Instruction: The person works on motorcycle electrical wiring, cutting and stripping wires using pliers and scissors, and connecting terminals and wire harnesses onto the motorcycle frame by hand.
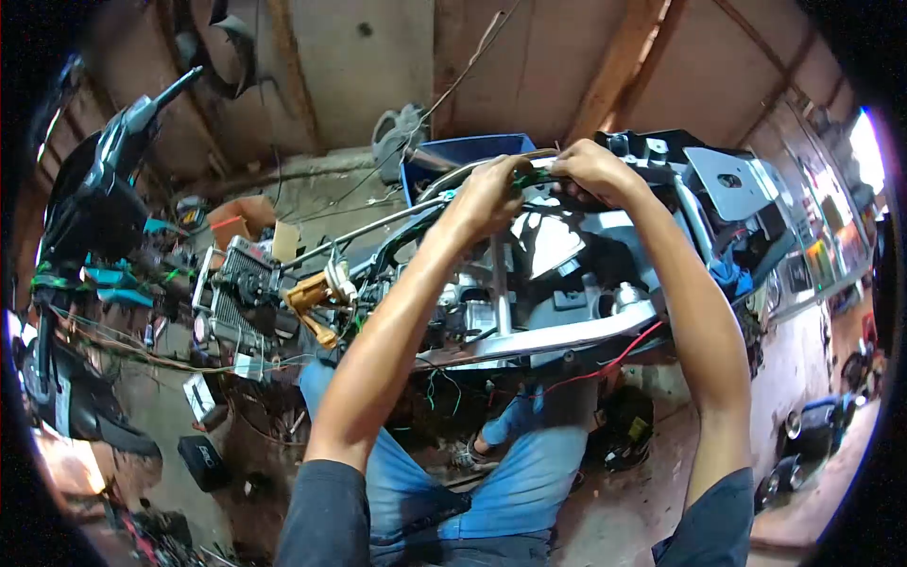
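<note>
Both my hands are at the far side of a stripped motorcycle frame. My left hand is closed, its fingers curled round a dark bundle of wires with some green in it. Close by on the right, my right hand pinches at the same bundle; its fingertips are partly hidden. Below my hands, a white, shiny part sits inside the frame. Along the near side runs a silver frame rail, with a red wire hanging over it.
A radiator and a gold-coloured part are at the left end. Behind the frame stands a blue bin. A cardboard box lies at the back left. A glass display case stands right. A small black box lies on the floor.
</note>
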Motion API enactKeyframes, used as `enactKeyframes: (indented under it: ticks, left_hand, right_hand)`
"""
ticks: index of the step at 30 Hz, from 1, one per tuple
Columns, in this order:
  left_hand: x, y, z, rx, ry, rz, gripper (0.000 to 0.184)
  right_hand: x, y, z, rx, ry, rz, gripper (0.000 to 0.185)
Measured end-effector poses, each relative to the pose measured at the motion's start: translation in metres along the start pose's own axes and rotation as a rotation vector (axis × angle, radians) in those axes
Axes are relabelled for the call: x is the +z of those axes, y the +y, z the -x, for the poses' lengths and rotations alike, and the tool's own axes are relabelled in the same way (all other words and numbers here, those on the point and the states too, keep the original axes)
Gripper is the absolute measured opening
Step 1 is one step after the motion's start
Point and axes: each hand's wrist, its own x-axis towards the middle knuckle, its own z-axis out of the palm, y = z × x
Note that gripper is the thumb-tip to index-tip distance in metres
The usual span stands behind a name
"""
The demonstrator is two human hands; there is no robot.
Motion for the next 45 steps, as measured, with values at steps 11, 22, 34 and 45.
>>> enactKeyframes:
  ticks: [11, 22, 34, 45]
  left_hand:
    - [0.000, -0.014, -0.026, -0.025, -0.143, -0.028, 0.031]
    - [-0.012, -0.004, -0.056, -0.031, -0.493, -0.202, 0.031]
    - [0.000, -0.024, -0.042, -0.203, -0.450, 0.147, 0.037]
    - [0.033, -0.012, -0.028, -0.092, -0.106, 0.337, 0.034]
  right_hand:
    - [-0.015, -0.011, 0.018, -0.280, 0.246, 0.376, 0.040]
    - [-0.007, -0.026, 0.040, -0.272, 0.321, 0.751, 0.026]
    - [-0.010, -0.020, 0.038, -0.309, 0.268, 0.715, 0.026]
    - [-0.006, -0.019, 0.028, -0.215, 0.314, 0.729, 0.030]
